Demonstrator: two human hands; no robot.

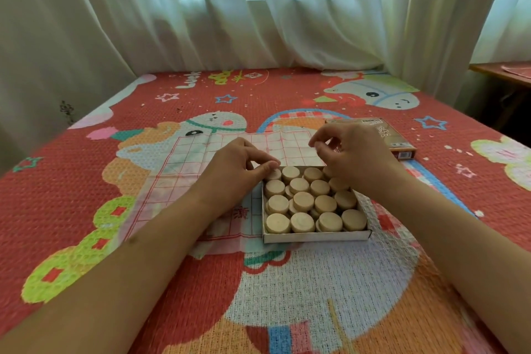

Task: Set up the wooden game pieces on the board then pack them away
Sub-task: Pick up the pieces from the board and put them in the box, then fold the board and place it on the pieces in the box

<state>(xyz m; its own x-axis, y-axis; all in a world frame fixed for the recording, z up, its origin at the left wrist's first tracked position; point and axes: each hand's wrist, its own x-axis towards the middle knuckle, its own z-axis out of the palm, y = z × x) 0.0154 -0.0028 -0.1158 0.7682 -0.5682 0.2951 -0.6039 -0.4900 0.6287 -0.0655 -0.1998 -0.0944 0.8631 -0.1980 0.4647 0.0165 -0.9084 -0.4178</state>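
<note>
Reaching into an open cardboard tray [316,236] packed with pale wooden discs [303,200] — plain faces up, two layers deep, round and smooth, no markings showing. Resting on the near right part of a thin paper board [184,169] printed with a red grid, itself lying creased on a red cartoon-patterned bed cover [287,296]. Left hand [238,164] pinching at a disc in the tray's far left corner, thumb and forefinger closing on its rim. Right hand [353,149] hovering over the far right corner, fingers [316,141] pressed lightly together as if holding something small — what, if anything, cannot be told. Sitting just beyond that hand, well clear of the grid: the brown box lid [399,141].

Judging by the empty board, barely starting the setting-up. Risking a few things from here: dragging the flimsy sheet out of place, since the tray is weighing down only one corner and the soft bedding is giving no firm backing; tipping the shallow tray by pressing on one edge; knocking loose stacked discs and sending them rolling across the cover.
</note>
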